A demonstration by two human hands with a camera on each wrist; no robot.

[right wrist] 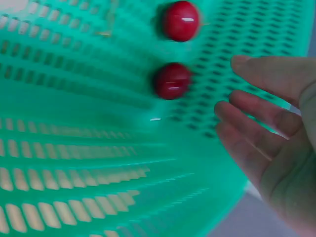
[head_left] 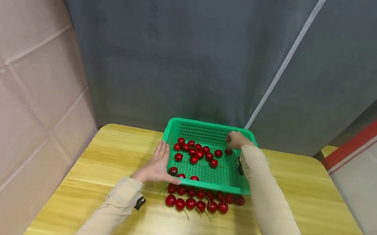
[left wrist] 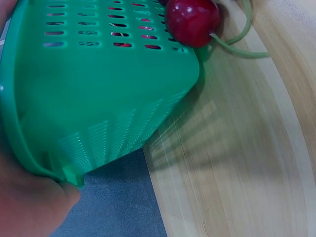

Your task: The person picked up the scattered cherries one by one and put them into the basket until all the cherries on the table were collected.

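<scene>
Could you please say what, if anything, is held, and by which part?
The left hand holds the basket by the rim at its near-left corner; the right hand holds nothing.

Your right hand (right wrist: pixel 291 163) comes in from the right edge, over the green basket (right wrist: pixel 98 98), nothing held, thumb apart from fingers. Two red cherries, upper (right wrist: pixel 181 21) and lower (right wrist: pixel 172 80), sit inside left of your fingertips, near but untouched, just beside each other. Basket slotted; tan shows through lower-left slots. Slightly blurred.
</scene>
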